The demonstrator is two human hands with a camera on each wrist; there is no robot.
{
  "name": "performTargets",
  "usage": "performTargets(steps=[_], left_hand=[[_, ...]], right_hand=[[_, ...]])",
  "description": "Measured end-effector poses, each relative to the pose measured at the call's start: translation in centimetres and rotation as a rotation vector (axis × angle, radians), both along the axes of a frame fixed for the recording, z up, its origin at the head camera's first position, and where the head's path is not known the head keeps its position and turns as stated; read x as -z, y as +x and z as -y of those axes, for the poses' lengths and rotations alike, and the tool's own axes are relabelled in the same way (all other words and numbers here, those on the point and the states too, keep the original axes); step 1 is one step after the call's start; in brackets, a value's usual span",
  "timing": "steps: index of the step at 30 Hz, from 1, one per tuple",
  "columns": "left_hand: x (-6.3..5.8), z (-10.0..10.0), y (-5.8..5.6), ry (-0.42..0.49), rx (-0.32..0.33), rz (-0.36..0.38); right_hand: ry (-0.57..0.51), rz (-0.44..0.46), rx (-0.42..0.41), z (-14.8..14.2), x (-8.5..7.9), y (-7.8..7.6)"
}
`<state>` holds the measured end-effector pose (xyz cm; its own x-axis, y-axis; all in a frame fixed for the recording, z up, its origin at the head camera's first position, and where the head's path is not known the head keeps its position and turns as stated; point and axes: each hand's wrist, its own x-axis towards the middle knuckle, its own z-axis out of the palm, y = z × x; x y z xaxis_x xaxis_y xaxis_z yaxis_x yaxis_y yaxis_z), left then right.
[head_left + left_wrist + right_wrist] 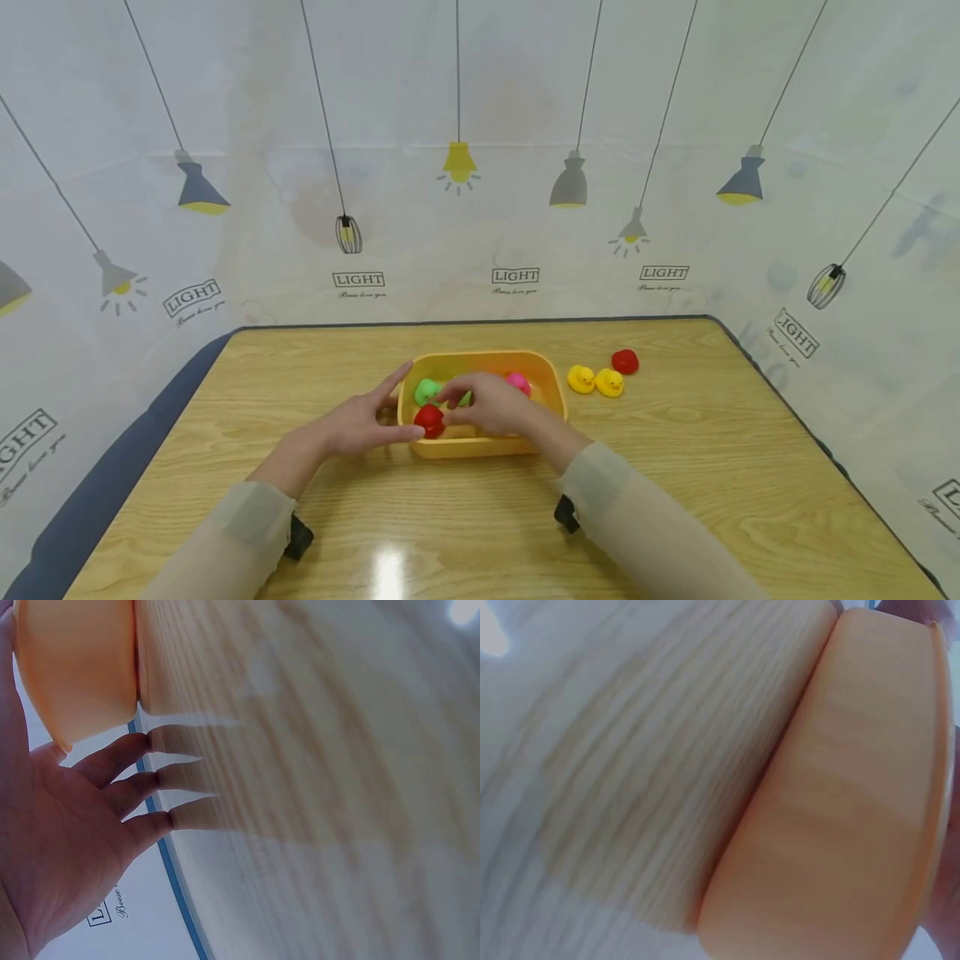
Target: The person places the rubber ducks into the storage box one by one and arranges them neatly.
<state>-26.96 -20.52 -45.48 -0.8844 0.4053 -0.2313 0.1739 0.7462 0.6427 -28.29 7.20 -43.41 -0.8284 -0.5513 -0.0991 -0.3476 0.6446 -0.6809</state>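
A yellow-orange plastic box [480, 448] stands on the table with small toy ducks in it. At its left end, my left hand [363, 425] has its fingers spread, with the thumb by the front corner; the left wrist view shows several of its fingertips down at the table beside the box wall. Reaching over the front rim, my right hand [491, 404] has bent fingers and a gap between thumb and index finger, right beside a red duck [429, 421]. Behind that duck sits a green duck [427, 392]. A pink duck [518, 382] is partly hidden by the right hand.
To the right of the box, two yellow ducks [596, 381] and another red duck [625, 362] stand on the wooden table [675, 467]. A white cloth [405, 183] printed with lamps hangs behind the table and along its sides.
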Motion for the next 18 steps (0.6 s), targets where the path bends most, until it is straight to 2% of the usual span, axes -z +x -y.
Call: performTargets(steps=[11, 18], left_hand=[[0.1, 0.1, 0.0, -0.01, 0.01, -0.017], [0.1, 0.1, -0.1, -0.012, 0.005, -0.012]], right_hand=[[-0.064, -0.081, -0.018, -3.6, -1.8, 0.9], [-0.069, -0.103, 0.033, -7.7, -2.5, 1.6]])
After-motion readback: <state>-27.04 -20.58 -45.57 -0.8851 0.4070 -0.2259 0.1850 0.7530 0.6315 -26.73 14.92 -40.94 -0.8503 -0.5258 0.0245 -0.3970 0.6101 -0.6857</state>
